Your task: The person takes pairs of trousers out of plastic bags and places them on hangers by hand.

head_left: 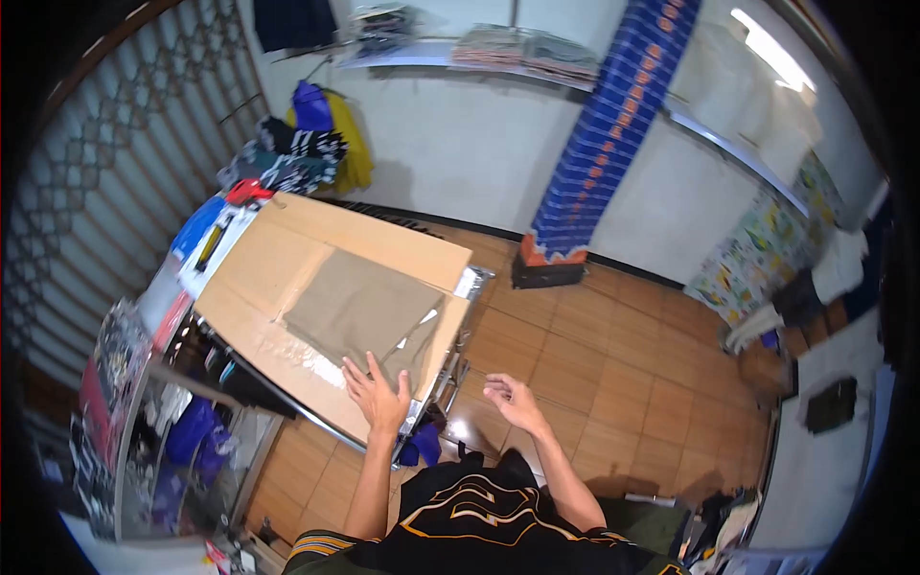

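A folded olive-brown garment (359, 299) lies flat on a sheet of cardboard (244, 307) that covers the table. A pale strip (402, 343) shows at the garment's near right edge. My left hand (381, 398) has its fingers spread, with the fingertips right at the garment's near edge. Out past the table's right side, my right hand (516, 401) hangs over the floor. Its fingers are loosely bent and nothing shows in them.
A red tape dispenser (249, 191) sits at the table's far left corner. Left of the table stands a glass case (187, 450) with purple items. A blue-wrapped pillar (609, 134) rises from the tiled floor (613, 374). Folded clothes (487, 46) lie on a wall shelf.
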`<control>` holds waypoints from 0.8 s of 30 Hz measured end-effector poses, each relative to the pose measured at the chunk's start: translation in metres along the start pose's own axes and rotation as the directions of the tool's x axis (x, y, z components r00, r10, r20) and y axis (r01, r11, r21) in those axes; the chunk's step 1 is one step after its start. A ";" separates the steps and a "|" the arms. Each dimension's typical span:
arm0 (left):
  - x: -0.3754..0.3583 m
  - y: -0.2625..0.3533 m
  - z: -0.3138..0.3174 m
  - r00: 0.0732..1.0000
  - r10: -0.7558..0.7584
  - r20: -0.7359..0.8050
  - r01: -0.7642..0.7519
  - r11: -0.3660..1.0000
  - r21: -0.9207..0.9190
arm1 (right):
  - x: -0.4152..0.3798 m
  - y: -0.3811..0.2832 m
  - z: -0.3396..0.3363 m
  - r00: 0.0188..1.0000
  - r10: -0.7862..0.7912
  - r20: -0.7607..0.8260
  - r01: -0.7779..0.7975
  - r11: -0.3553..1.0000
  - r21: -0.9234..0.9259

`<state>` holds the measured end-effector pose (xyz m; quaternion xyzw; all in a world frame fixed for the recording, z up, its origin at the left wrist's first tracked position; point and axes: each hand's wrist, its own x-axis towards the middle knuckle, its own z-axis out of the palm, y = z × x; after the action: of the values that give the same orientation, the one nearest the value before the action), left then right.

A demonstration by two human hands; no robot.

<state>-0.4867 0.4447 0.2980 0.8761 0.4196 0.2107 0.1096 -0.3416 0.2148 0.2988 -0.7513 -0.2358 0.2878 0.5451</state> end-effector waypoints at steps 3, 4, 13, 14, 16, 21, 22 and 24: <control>0.004 0.010 -0.009 1.000 -0.010 -0.018 0.008 0.996 -0.093 | 0.060 -0.019 -0.003 0.982 -0.112 0.149 0.106 0.993 0.043; 0.006 0.010 -0.008 0.998 -0.050 -0.037 0.047 0.996 -0.078 | 0.075 -0.025 -0.005 0.977 -0.133 0.168 0.123 0.990 0.067; 0.031 0.047 0.003 0.898 -0.401 -0.183 0.372 0.912 -0.175 | 0.187 -0.050 -0.039 0.851 -0.240 0.468 0.191 0.970 0.151; 0.032 0.053 0.006 0.873 -0.444 -0.202 0.412 0.893 -0.181 | 0.200 -0.049 -0.045 0.835 -0.247 0.492 0.197 0.969 0.152; 0.030 0.070 0.016 0.835 -0.510 -0.207 0.490 0.860 -0.144 | 0.227 -0.046 -0.053 0.801 -0.256 0.541 0.205 0.966 0.154; 0.030 0.097 0.041 0.740 -0.623 -0.253 0.638 0.770 -0.030 | 0.274 -0.055 -0.051 0.719 -0.286 0.633 0.297 0.950 0.093; 0.032 0.099 0.042 0.731 -0.629 -0.264 0.644 0.764 -0.037 | 0.281 -0.060 -0.047 0.704 -0.307 0.641 0.336 0.938 0.080; 0.033 0.101 0.042 0.704 -0.657 -0.268 0.673 0.738 -0.043 | 0.291 -0.070 -0.037 0.661 -0.321 0.678 0.362 0.928 0.087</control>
<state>-0.3798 0.4069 0.3073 0.6321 0.7237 0.2599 0.0957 -0.1089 0.4047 0.3239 -0.5500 -0.5632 0.4288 0.4433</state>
